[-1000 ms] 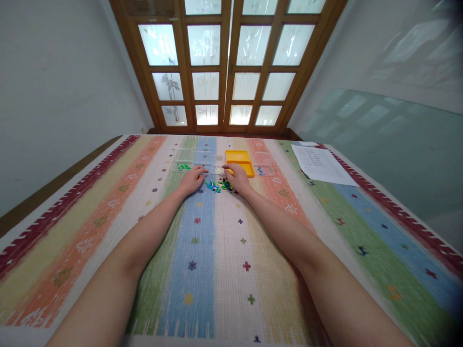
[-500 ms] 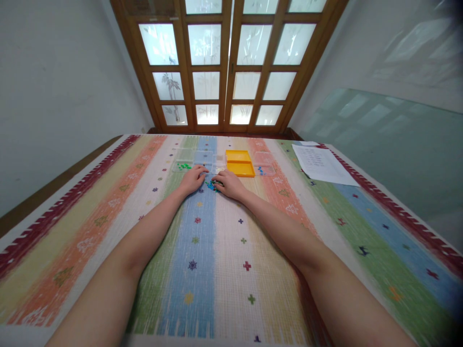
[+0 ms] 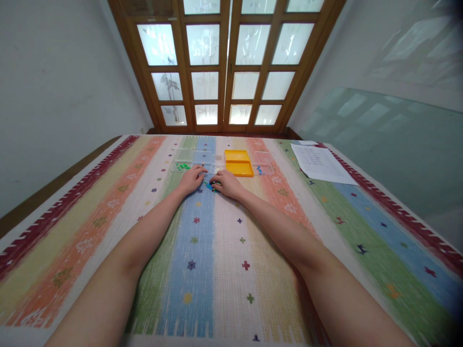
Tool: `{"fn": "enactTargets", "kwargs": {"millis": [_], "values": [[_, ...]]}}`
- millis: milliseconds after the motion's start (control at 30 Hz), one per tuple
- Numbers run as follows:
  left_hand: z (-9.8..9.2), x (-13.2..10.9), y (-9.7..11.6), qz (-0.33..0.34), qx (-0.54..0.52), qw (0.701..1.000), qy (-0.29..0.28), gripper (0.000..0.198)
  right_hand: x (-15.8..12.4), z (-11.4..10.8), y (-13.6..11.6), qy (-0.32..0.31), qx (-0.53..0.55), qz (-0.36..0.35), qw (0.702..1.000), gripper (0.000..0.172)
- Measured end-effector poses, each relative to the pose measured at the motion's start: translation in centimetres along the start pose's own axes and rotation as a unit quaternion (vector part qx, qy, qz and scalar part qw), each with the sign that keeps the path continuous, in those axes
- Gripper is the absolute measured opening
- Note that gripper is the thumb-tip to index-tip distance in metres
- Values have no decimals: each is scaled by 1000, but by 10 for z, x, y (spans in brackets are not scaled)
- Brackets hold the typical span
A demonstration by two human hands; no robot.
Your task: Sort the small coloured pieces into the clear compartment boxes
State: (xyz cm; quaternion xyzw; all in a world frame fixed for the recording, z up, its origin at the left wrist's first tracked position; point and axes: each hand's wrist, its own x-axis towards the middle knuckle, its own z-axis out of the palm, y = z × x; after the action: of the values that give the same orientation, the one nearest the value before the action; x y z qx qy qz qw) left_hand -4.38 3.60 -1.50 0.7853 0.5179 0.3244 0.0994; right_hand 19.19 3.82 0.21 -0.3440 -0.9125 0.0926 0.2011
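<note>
A small pile of tiny blue and green pieces lies on the blue stripe of the tablecloth, between my hands. My right hand rests over the pile's right side; its slightly bent, parted fingers touch the pieces and hide some of them. To the left, my left hand lies on the cloth with fingers stretched toward the pile, apart from the other hand. Just beyond it, several green pieces sit in a clear plastic box. Whether anything tiny is under either hand's fingertips is hidden.
An open yellow box stands beyond my right hand. Beside it, another clear box holds several blue pieces. Printed white paper lies at the far right of the striped tablecloth. Wooden glazed doors stand behind the table.
The whole view has shifted very slightly. My right fingers have moved a little at the pile; my left hand stays almost in place.
</note>
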Motion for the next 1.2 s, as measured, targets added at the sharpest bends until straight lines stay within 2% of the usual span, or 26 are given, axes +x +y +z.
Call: {"fn": "enactTargets", "kwargs": {"millis": [200, 367, 500, 700, 867, 1000, 1200], "values": [[-1, 1, 2, -1, 1, 1000, 4, 30, 2, 8, 5, 25, 22, 5, 999, 8], [-2, 0, 5, 26, 11, 1000, 4, 29, 1, 9, 6, 46, -4, 13, 999, 10], [-4, -2, 15, 37, 48, 998, -19, 24, 1, 9, 8, 57, -16, 27, 998, 14], [-3, -4, 36, 62, 111, 991, -52, 18, 1, 9, 17, 86, 24, 56, 994, 15], [0, -4, 41, 87, 103, 987, -83, 14, 1, 9, 18, 99, 39, 56, 993, 14], [2, -2, 42, 77, 72, 989, -100, 14, 2, 9, 19, 106, 43, 53, 992, 13], [4, 0, 48, 25, 39, 991, -125, 9, 2, 10, 22, 121, 47, 49, 990, 13]]}}
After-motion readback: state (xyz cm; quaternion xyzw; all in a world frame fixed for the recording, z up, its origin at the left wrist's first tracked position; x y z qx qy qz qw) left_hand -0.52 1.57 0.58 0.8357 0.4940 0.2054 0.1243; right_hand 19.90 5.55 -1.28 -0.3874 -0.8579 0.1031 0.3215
